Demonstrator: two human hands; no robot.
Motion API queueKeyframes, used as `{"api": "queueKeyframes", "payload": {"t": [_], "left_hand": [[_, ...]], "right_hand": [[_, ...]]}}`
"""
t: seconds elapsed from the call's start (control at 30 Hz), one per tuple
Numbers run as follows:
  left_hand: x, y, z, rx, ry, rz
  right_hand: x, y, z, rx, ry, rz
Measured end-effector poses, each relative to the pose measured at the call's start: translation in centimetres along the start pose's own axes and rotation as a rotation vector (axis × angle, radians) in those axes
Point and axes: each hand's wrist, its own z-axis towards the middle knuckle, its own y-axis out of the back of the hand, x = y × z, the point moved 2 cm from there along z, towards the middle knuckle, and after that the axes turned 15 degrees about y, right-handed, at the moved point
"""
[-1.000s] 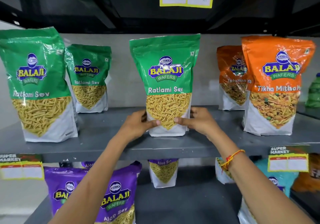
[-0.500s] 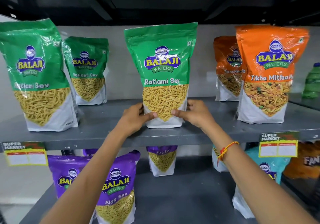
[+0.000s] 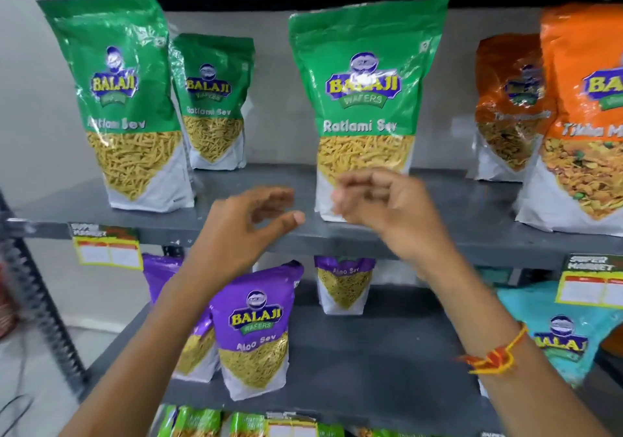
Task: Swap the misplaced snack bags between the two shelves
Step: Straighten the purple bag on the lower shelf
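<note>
A green Ratlami Sev bag (image 3: 365, 99) stands upright in the middle of the upper shelf (image 3: 236, 227). My left hand (image 3: 246, 220) hovers just left of its base, fingers apart, holding nothing. In front of the bag's lower part is my right hand (image 3: 381, 207), blurred, fingers loosely curled, off the bag. Two more green Ratlami Sev bags (image 3: 128, 106) (image 3: 214, 102) stand at the left. Orange Tikha Mitha bags (image 3: 586, 123) (image 3: 509, 109) stand at the right. On the lower shelf (image 3: 371, 352) stand purple Aloo Sev bags (image 3: 256, 328) (image 3: 344, 283).
A teal bag (image 3: 559, 332) sits at the right of the lower shelf. Yellow price tags (image 3: 108, 251) (image 3: 590, 288) hang on the upper shelf's front edge. Green packets (image 3: 202, 421) line a shelf below. A grey wall is on the left.
Both hands have let go of the middle green bag and pulled back toward me. The bag stays standing on the upper shelf. The view has shifted down and left.
</note>
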Motion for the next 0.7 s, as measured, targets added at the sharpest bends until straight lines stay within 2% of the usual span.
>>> {"api": "queueKeyframes", "payload": {"t": [0.07,0.2,0.27,0.33,0.4,0.53,0.7], "left_hand": [[4.0,0.6,-1.2,0.101,0.125,0.105],[15.2,0.5,-4.2,0.260,0.471,0.311],[21.1,-0.8,-6.5,0.282,0.676,0.258],[26.0,-2.6,-8.5,0.227,0.816,0.112],[28.9,-4.6,-9.2,0.180,0.797,0.084],[30.0,-7.7,-7.8,0.108,0.664,-0.033],[30.5,-10.4,-7.2,-0.031,0.692,-0.078]], "right_hand": [[-2.2,-3.4,-1.8,0.174,-0.091,0.061],[-11.8,-8.1,-7.2,0.301,-0.309,-0.040],[-18.0,-9.3,-10.2,0.283,-0.462,-0.120],[-23.1,-10.4,-12.5,0.236,-0.627,-0.184],[-26.7,-11.8,-14.0,0.219,-0.729,-0.167],[-29.6,-14.2,-15.1,0.313,-0.721,0.007],[-29.9,-13.6,-16.1,0.207,-0.742,0.120]]}}
